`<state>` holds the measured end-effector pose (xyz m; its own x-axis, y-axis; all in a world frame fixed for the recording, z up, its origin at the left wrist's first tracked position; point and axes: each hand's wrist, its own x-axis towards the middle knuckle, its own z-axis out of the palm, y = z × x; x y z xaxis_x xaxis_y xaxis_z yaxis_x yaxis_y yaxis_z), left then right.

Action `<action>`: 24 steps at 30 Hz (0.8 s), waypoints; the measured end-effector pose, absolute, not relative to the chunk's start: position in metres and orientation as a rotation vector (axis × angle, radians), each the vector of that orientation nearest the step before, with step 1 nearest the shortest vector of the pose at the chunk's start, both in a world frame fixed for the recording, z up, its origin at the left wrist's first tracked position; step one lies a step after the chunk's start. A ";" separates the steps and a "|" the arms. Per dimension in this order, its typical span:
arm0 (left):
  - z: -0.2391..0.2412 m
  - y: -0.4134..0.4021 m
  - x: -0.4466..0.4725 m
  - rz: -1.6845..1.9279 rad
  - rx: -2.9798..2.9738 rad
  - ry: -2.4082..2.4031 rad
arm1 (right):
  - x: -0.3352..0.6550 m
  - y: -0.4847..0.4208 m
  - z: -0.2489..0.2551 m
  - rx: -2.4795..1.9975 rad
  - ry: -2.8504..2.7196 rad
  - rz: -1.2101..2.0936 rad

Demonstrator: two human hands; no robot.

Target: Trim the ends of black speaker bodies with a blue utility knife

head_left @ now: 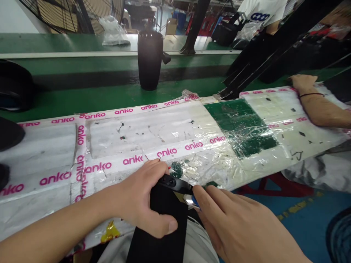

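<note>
My left hand (144, 199) is closed round the top of a long black fabric piece (161, 233) that hangs over the near edge of the taped table (49, 153). A black plastic end part (175, 182) with small buttons caps the piece, under my left fingers. My right hand (241, 226) pinches a small silver and blue tool (193, 201) against that black end. A black cylindrical fabric-covered object (150, 60) stands upright on the green belt (82, 91) beyond the table.
Another person's forearm (318, 106) with a thin black wristband rests on the table's far right. Black fabric pieces (263, 54) lie piled at the upper right. A large fan (68, 14) and a plastic bag (113, 33) stand behind the belt. Dark objects (11, 109) sit at the left edge.
</note>
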<state>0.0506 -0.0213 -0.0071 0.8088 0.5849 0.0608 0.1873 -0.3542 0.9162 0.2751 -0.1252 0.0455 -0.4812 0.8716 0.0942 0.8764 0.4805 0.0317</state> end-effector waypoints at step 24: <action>-0.004 -0.021 0.051 0.451 1.907 0.588 | 0.274 -0.130 0.049 -1.602 -2.615 -0.022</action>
<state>0.0511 -0.0209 -0.0041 0.8086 0.5867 0.0441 0.1942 -0.3369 0.9213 0.2740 -0.1299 0.0490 -0.4520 0.8891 0.0715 0.8902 0.4547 -0.0268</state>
